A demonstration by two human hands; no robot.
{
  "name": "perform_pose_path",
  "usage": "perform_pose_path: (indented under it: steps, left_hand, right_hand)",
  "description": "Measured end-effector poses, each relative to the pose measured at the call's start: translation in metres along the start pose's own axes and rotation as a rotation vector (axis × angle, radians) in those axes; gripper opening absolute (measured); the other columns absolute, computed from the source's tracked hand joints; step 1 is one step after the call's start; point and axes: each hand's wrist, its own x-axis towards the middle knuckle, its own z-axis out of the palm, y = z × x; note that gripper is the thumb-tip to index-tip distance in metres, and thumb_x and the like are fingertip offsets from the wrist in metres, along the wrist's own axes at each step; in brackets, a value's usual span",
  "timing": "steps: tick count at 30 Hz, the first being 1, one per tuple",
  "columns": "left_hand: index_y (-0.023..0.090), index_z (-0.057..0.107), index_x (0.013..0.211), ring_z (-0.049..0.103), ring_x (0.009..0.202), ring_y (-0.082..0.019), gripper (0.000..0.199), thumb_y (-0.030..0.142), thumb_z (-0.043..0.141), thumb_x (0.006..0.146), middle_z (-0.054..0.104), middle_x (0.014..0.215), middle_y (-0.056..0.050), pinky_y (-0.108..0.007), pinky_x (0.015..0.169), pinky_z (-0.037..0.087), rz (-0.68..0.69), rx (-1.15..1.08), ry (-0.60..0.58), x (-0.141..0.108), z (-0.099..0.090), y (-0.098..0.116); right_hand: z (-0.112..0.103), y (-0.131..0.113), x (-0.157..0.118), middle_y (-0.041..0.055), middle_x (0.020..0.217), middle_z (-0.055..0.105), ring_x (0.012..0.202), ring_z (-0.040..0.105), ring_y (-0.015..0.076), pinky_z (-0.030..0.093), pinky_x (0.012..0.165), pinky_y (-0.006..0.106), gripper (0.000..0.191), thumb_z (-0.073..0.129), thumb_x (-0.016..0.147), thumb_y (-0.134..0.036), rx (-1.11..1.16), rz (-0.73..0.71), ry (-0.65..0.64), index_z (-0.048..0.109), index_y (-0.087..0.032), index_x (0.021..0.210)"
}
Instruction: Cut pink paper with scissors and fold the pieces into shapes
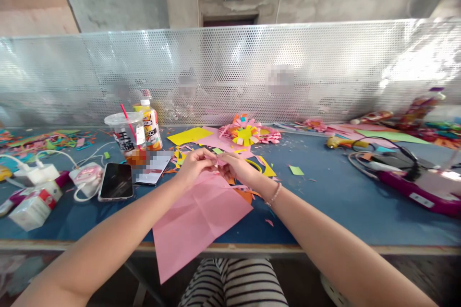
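Note:
A creased sheet of pink paper (196, 216) lies beneath my hands, one corner hanging over the table's front edge. My left hand (197, 165) and my right hand (236, 168) meet above its far end, fingers closed together on a small piece of pink paper (213, 165). How that piece joins the sheet, if it does, I cannot make out. Orange and yellow paper scraps (245, 195) lie under and beside my right wrist. Just beyond, yellow scissor-like handles (254, 165) are partly hidden by my right hand.
Behind my hands sit layered paper flowers (247, 130) and a yellow sheet (189, 135). To the left are a plastic cup (127, 136), a juice bottle (150, 124), two phones (115, 181) and chargers (86, 177). A purple glue gun (418, 189) with cables lies right. A perforated metal screen (306, 72) borders the table.

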Motion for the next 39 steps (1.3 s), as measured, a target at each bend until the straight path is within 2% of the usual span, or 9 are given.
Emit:
perform_pose_path:
  steps: [5, 11, 16, 22, 32, 39]
  left_hand:
    - [0.014, 0.059, 0.069, 0.057, 0.056, -0.010, 0.011, 0.011, 0.062, 0.059, 0.060, 0.062, 0.000, -0.023, 0.058, 0.045, -0.078, -0.115, 0.011, 0.001, 0.000, -0.003]
    - [0.014, 0.060, 0.073, 0.056, 0.056, -0.009, 0.018, 0.011, 0.064, 0.055, 0.060, 0.062, 0.000, -0.021, 0.056, 0.044, -0.152, -0.156, 0.008, 0.001, 0.000, -0.002]
    - [0.014, 0.059, 0.076, 0.056, 0.056, -0.009, 0.021, 0.013, 0.065, 0.056, 0.059, 0.063, 0.001, -0.022, 0.058, 0.045, -0.156, -0.159, -0.014, 0.000, 0.001, 0.000]
    - [0.015, 0.057, 0.075, 0.056, 0.056, -0.008, 0.017, 0.014, 0.064, 0.059, 0.058, 0.063, 0.001, -0.022, 0.057, 0.045, -0.117, -0.091, -0.021, 0.001, -0.001, -0.001]
    - [0.014, 0.057, 0.074, 0.060, 0.060, -0.011, 0.017, 0.023, 0.064, 0.062, 0.060, 0.070, -0.001, -0.027, 0.062, 0.049, -0.055, 0.124, 0.075, 0.003, -0.002, -0.001]
    - [0.014, 0.059, 0.072, 0.060, 0.065, -0.013, 0.016, 0.024, 0.064, 0.062, 0.061, 0.069, -0.002, -0.027, 0.062, 0.051, 0.044, 0.211, 0.133, 0.003, -0.002, 0.002]
  right_hand:
    - [-0.003, -0.001, 0.000, -0.0046, 0.044, 0.042, 0.036, 0.038, 0.0058, 0.029, 0.036, 0.018, 0.028, 0.043, 0.077, -0.034, -0.215, -0.068, 0.037, 0.041, -0.017, 0.055]
    - [-0.010, 0.000, 0.001, -0.0041, 0.050, 0.043, 0.040, 0.039, 0.0055, 0.031, 0.040, 0.019, 0.031, 0.038, 0.081, -0.039, -0.421, -0.186, -0.027, 0.046, -0.016, 0.061]
    - [-0.014, -0.003, -0.002, -0.0030, 0.057, 0.045, 0.047, 0.040, 0.0064, 0.031, 0.044, 0.019, 0.030, 0.037, 0.083, -0.040, -0.539, -0.237, -0.068, 0.050, -0.015, 0.070]
    - [-0.016, -0.001, -0.002, -0.0026, 0.061, 0.045, 0.053, 0.039, 0.0068, 0.030, 0.048, 0.019, 0.022, 0.044, 0.080, -0.034, -0.660, -0.340, -0.025, 0.051, -0.015, 0.072]
    - [-0.015, 0.004, 0.005, -0.0002, 0.067, 0.055, 0.059, 0.050, 0.0086, 0.039, 0.053, 0.020, 0.010, 0.048, 0.075, -0.022, -0.629, -0.404, 0.181, 0.056, -0.016, 0.075]
    - [-0.009, 0.011, 0.011, -0.0005, 0.066, 0.058, 0.059, 0.058, 0.0110, 0.049, 0.054, 0.023, 0.010, 0.055, 0.071, -0.025, -0.207, -0.307, 0.147, 0.057, -0.018, 0.078]
